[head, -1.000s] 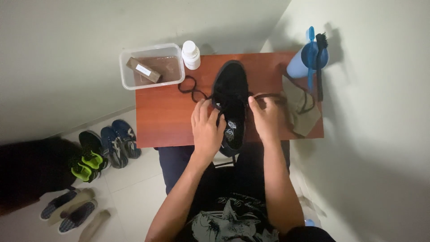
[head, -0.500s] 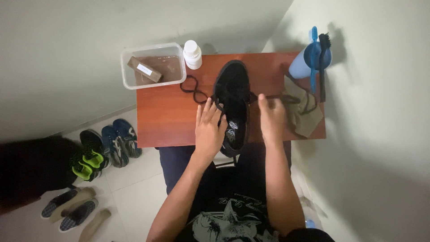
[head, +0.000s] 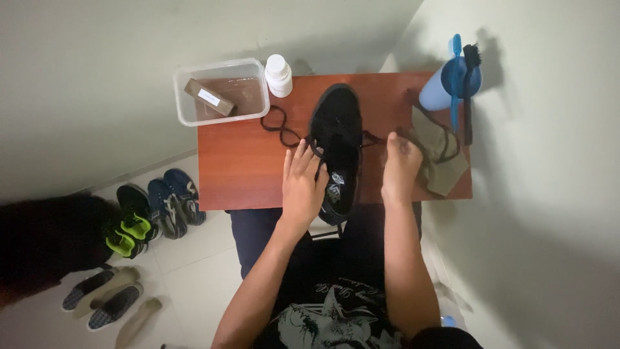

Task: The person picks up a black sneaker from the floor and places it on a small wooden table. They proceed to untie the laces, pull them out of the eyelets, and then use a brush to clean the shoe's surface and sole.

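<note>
While I watched through the head camera, the black shoe [head: 337, 145] lay on the reddish-brown tabletop [head: 242, 165], its toe pointing away from the person and its heel hanging just over the near edge; the left hand [head: 302, 178] rested flat against the shoe's left side, its grip apart, fingers spread and closed on nothing that I could see; the right hand [head: 400, 167] sat just to the right of the shoe, its grip pinched together on the dark shoelace [head: 373, 138], which ran from the eyelets across to those fingers; a loose loop of lace [head: 279, 124] lay on the wood to the shoe's left, touching the shoe at its far end. Beyond that loop I saw a clear plastic tub [head: 223, 90] holding brownish water and a brown block [head: 208, 97] propped inside it; a white bottle [head: 278, 75] stood just beside the tub; at the right far corner stood a blue cup [head: 436, 90] with a blue brush [head: 456, 77] and a black brush [head: 469, 84] in it; an olive cloth [head: 442, 155] lay near the right hand; on the tiled floor [head: 194, 258] to the left stood several pairs of shoes [head: 152, 213].
</note>
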